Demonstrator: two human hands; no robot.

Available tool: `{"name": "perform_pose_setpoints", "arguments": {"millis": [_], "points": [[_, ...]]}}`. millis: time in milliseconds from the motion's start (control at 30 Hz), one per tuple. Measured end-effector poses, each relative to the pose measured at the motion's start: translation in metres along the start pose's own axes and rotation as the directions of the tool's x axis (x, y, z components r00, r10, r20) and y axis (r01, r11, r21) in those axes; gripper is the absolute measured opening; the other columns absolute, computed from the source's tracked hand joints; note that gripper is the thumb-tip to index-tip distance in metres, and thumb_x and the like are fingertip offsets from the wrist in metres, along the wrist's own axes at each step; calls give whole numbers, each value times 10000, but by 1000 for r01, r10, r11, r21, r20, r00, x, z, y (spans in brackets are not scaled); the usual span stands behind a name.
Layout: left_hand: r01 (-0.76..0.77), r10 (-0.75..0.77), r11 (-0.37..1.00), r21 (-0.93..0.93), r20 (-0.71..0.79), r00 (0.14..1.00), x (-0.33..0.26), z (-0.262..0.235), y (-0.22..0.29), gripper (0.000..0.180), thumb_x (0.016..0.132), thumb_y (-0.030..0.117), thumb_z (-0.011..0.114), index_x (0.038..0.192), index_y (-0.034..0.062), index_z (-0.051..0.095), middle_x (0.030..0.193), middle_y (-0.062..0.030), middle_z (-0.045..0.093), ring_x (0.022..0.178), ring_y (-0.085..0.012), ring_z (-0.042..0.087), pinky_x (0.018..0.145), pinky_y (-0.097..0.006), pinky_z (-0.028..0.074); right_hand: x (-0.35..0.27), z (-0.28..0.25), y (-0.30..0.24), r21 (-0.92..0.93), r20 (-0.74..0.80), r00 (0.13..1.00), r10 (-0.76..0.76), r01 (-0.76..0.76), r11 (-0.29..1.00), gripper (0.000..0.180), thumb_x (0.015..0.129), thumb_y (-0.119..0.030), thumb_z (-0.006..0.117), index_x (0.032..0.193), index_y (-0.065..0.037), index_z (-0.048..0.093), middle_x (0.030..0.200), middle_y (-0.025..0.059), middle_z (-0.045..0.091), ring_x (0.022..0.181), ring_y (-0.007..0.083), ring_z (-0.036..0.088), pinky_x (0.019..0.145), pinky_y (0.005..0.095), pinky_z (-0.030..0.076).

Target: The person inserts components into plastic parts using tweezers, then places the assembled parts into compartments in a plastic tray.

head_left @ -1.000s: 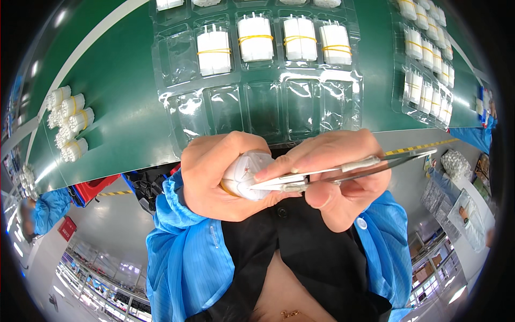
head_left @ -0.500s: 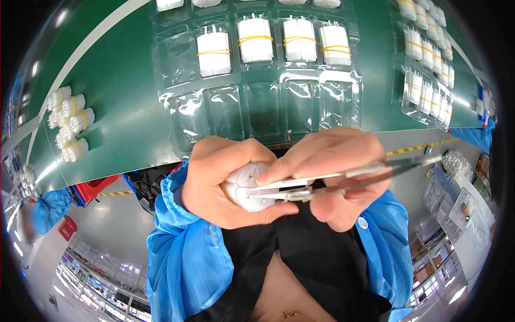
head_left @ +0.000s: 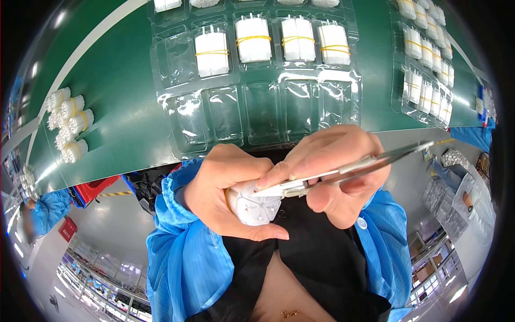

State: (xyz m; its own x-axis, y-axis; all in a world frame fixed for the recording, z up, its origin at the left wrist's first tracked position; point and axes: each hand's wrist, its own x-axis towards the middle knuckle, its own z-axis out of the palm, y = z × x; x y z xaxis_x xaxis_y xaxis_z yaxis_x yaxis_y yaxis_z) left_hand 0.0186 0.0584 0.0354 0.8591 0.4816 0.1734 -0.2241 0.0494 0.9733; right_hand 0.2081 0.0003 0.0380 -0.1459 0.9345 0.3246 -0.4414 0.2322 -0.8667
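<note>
A round bundle of white parts (head_left: 256,206) sits in my left hand (head_left: 222,190), its end face up and showing several wedge-shaped segments with small pins. Part of a yellow rubber band shows at its edge beside my fingers. My right hand (head_left: 338,172) grips a pair of long metal tweezers (head_left: 370,162), whose joined end points to the right. Their tips lie at the upper part of the bundle's end face and look close together; whether anything is between them cannot be made out. Both hands are held in front of my body, just off the table's near edge.
A clear plastic tray (head_left: 257,80) on the green table (head_left: 123,118) holds banded white bundles (head_left: 253,38) in its farther rows. More banded bundles stand at the left (head_left: 72,121) and in a tray at the right (head_left: 424,96). Other people in blue are at both sides.
The tweezers have closed and tilted, their far end rising. My left hand has shifted slightly down and right, turning the bundle so more of its end face shows.
</note>
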Motion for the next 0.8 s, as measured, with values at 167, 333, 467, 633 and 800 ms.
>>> {"name": "perform_pose_setpoints", "arguments": {"millis": [167, 333, 467, 633, 800], "points": [[11, -11, 1000, 3, -48, 999, 0, 6, -2, 401, 583, 189, 869, 766, 9, 561, 572, -50, 517, 434, -188, 510, 408, -267, 345, 11, 4, -7, -294, 115, 989, -92, 122, 948, 324, 827, -196, 683, 966, 74, 570, 788, 254, 652, 669, 275, 671, 563, 352, 551], [59, -49, 988, 144, -74, 996, 2, 4, 3, 386, 580, 145, 849, 829, -7, 595, 666, -87, 601, 531, -219, 599, 476, -261, 426, 10, 6, -8, -336, 48, 997, -53, 66, 939, 291, 869, -221, 636, 930, 50, 549, 811, 248, 655, 640, 263, 669, 529, 328, 551], [37, -5, 985, 168, -191, 982, 4, 1, 8, 453, 551, 160, 863, 876, -24, 607, 737, -108, 632, 625, -237, 618, 567, -279, 467, 4, 11, -7, -69, -151, 988, -24, 14, 998, 334, 888, -243, 602, 969, 57, 482, 786, 263, 637, 663, 298, 674, 543, 342, 564], [-73, 224, 897, 436, -305, 926, 6, 8, 3, 448, 552, 210, 870, 826, 4, 581, 683, -99, 603, 551, -216, 597, 486, -263, 444, 8, 11, -10, -78, -27, 995, -97, 94, 992, 367, 870, -228, 629, 982, 79, 462, 795, 289, 622, 691, 310, 674, 568, 364, 570], [93, 134, 897, 432, -466, 875, -1, 17, 9, 441, 567, 231, 865, 794, 34, 542, 610, -61, 571, 472, -173, 572, 428, -245, 412, 3, 10, -12, -126, -4, 1000, 1, -1, 992, 397, 848, -226, 664, 1016, 93, 497, 848, 310, 632, 703, 267, 670, 522, 279, 530]]}}
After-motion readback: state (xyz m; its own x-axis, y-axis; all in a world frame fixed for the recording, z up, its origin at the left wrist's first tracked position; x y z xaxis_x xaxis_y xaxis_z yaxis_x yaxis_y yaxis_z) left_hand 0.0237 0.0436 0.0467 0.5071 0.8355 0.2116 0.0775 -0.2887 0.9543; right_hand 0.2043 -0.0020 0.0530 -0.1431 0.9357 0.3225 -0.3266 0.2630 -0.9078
